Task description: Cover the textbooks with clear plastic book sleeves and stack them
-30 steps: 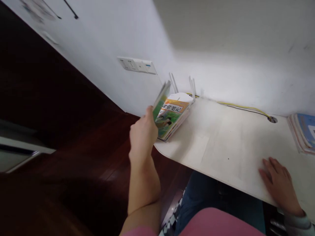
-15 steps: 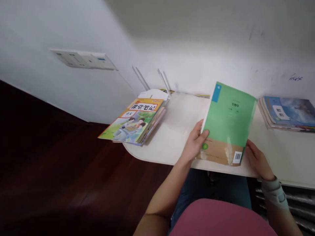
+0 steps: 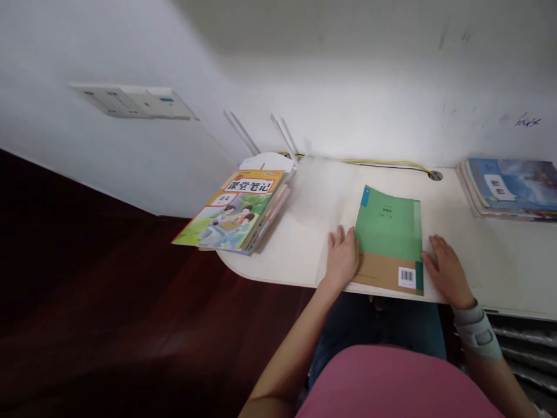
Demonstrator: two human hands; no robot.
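A green and brown textbook (image 3: 388, 244) lies on the white desk (image 3: 282, 264) near its front edge, its barcode at the lower right corner. My left hand (image 3: 343, 256) rests along the book's left edge with the fingers stretched out. On the other side, my right hand (image 3: 447, 271) lies with fingers extended and the thumb at the book's right edge. A grey brace wraps my right wrist. To the left of the book, a thin translucent sheet (image 3: 319, 194) lies on the desk, partly under my left forearm side.
A stack of books with a colourful yellow-topped workbook (image 3: 232, 212) sits at the desk's left end, overhanging the rounded edge. Behind it stands a white router (image 3: 267, 161) with antennas. Another book stack (image 3: 513, 188) is at right. A yellow cable (image 3: 387, 162) runs along the wall to a hole.
The textbook has come down from a raised, tilted position to lie flat on the desk. Both hands have loosened from gripping it and now lie open at its sides.
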